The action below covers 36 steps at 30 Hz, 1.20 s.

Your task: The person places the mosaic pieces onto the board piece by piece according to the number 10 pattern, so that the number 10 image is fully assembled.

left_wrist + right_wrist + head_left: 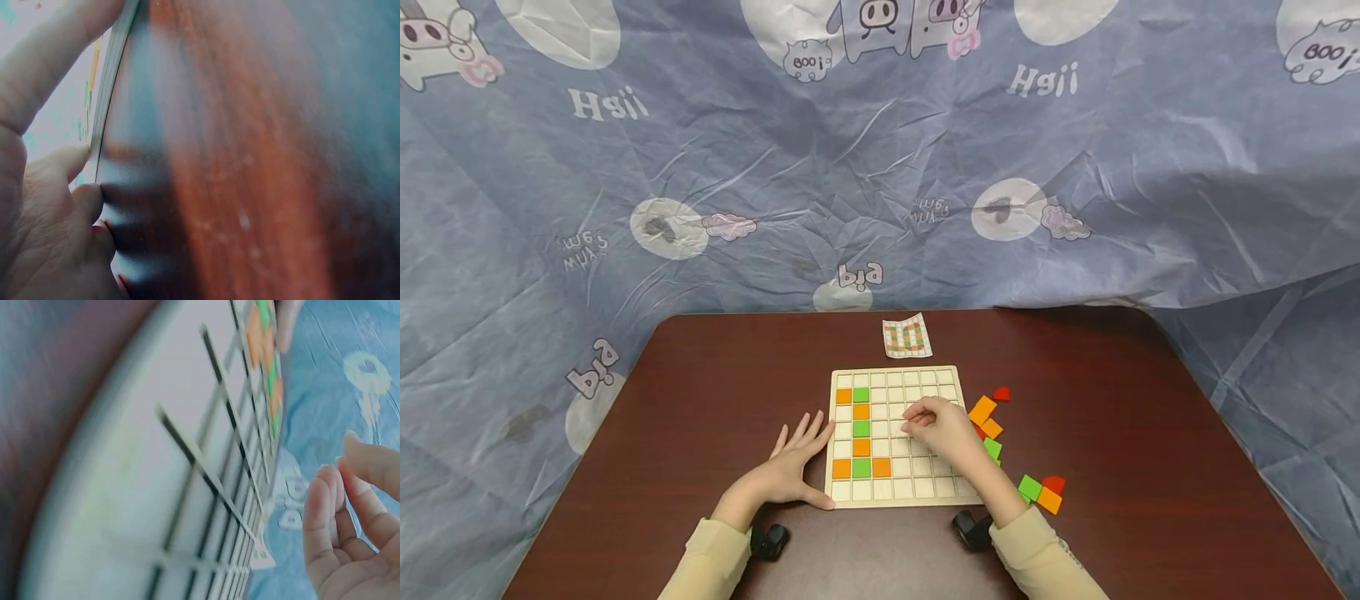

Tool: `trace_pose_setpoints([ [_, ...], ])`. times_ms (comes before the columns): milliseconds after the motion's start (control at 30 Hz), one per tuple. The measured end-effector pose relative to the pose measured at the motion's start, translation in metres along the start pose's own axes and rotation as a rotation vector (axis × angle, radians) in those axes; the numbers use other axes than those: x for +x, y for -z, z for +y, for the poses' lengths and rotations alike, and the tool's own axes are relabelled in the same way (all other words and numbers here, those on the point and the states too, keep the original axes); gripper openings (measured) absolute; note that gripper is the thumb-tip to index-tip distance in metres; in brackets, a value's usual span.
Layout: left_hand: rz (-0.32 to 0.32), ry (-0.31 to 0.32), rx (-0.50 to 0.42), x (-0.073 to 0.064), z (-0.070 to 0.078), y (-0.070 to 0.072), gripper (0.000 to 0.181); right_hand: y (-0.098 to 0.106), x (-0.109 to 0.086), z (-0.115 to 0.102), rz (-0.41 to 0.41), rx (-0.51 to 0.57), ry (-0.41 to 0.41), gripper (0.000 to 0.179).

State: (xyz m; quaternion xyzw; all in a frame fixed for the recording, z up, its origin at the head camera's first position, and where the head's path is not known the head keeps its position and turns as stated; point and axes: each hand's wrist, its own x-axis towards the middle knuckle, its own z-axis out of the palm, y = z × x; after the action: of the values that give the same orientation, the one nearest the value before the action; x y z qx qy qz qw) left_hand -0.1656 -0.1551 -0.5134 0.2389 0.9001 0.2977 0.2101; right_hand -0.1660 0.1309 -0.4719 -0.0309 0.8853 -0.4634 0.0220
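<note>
A pale grid board [925, 492] lies on the table, with several orange and green square tiles [861, 428] set in its left columns. Against its left edge rests my left hand [786, 471], fingers spread and thumb at the near corner. The left wrist view shows fingertips touching the board's side [107, 94]. My right hand [943, 429] hovers over the board's middle-right cells. Its fingers [317, 509] are loosely bent, with a gap to the thumb and no tile seen between them. In the right wrist view the orange tiles [254, 337] sit at the board's far side.
Behind the board lies a small paper card [907, 337] with a coloured grid pattern. Loose tiles [983, 410] in orange, green and red are scattered along the board's right side, partly hidden by the right arm. A blue patterned cloth [820, 167] hangs behind the dark table [722, 375].
</note>
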Motion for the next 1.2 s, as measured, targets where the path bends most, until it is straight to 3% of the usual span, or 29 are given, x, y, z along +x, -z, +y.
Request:
trace_pose_setpoints([
  [200,-0.005,-0.006,-0.011,0.0,0.0,0.0,0.119,0.034,0.01,0.01,0.047,0.092,-0.058,0.018],
  [600,0.007,-0.024,-0.005,-0.001,-0.003,0.0,0.12,0.101,0.024,0.061,0.137,0.139,-0.202,0.04],
  [933,0.001,-0.017,-0.004,0.0,-0.001,-0.001,0.12,0.107,0.031,0.086,0.151,0.109,-0.319,0.044],
  [1200,0.002,-0.011,-0.008,-0.001,-0.002,-0.001,0.121,0.103,0.039,0.096,0.076,-0.061,-0.322,0.051],
])
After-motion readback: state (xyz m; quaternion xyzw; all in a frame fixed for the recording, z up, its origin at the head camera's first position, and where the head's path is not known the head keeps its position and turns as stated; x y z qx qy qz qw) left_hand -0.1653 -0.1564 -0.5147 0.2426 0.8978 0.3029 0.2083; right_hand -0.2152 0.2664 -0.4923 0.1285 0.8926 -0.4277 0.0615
